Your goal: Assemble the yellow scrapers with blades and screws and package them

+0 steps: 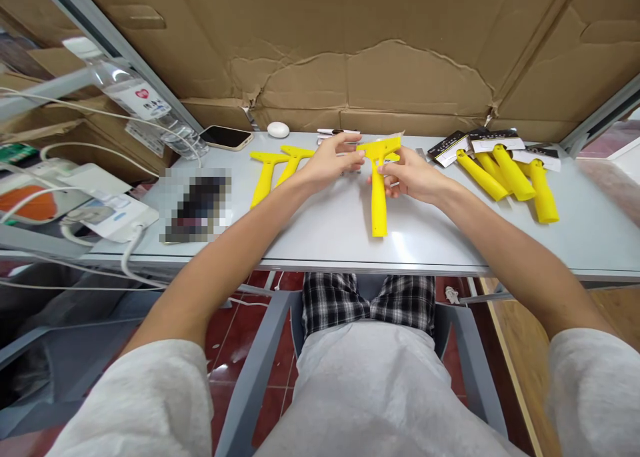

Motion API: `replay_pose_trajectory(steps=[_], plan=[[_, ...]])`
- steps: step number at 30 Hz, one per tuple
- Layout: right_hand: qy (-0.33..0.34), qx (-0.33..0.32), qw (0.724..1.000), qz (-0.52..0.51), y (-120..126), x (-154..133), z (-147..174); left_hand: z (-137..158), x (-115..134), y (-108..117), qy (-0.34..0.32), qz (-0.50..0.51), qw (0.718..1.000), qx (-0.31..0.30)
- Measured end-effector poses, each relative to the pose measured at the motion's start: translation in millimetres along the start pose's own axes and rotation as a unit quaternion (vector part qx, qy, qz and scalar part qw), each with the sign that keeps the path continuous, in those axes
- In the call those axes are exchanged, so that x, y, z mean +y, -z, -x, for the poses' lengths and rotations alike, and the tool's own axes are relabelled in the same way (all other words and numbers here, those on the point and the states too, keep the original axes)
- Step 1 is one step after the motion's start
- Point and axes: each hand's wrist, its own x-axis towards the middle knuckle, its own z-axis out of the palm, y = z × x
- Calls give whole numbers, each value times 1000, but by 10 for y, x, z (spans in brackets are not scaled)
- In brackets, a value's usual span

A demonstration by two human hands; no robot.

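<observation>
A yellow scraper (pixel 379 197) is held up over the table, its wide T-shaped head at the top and its handle pointing down towards me. My right hand (pixel 417 177) grips it around the neck, thumb in front and fingers behind. Close to the left end of the head is my left hand (pixel 331 162), its fingers apart; a fingertip looks to be at the edge, but I cannot tell whether it touches. Partly behind my left forearm lie two more yellow scrapers, one (pixel 263 177) further left and another (pixel 290 165) beside it.
Several yellow scrapers with black-and-white cards (pixel 515 177) lie at the right. A phone (pixel 227 137), a white oval object (pixel 278 130) and a water bottle (pixel 145 100) stand or lie along the back left. White cables and a power strip (pixel 120 215) crowd the left edge. Cardboard (pixel 370 43) walls the back.
</observation>
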Motion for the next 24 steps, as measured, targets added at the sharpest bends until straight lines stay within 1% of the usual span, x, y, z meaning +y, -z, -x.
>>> replay_pose_trajectory(steps=[2,4,6,8,10,11,12,13,14,15,16,17,19,22,24], plan=[[6,-18,999,-26,25,33,-19,31,55,-42,55,116,991,-35],[14,-22,999,-41,43,68,-43,71,110,-102,88,177,979,-55],[20,-17,999,-39,70,88,-65,105,150,-164,107,185,976,-51],[13,-5,1000,-7,127,83,-80,121,172,-207,119,172,978,-27],[7,37,995,92,236,64,-94,115,184,-221,129,163,978,5],[14,76,982,170,311,57,-105,108,190,-219,135,162,977,23],[29,122,958,258,397,56,-119,102,198,-215,142,164,976,38],[49,170,920,350,489,65,-138,97,208,-211,149,165,974,52],[64,203,878,429,580,84,-163,97,221,-210,155,166,972,63],[73,218,845,483,664,112,-192,102,235,-214,161,165,970,73],[71,216,825,518,736,148,-225,111,251,-224,165,164,969,82],[71,205,812,543,790,189,-258,124,266,-240,168,162,968,92],[78,172,799,571,840,269,-321,154,293,-284,170,157,967,111],[92,132,782,602,796,352,-386,187,319,-352,174,139,967,126],[84,119,772,618,735,375,-407,197,327,-384,180,124,967,129]])
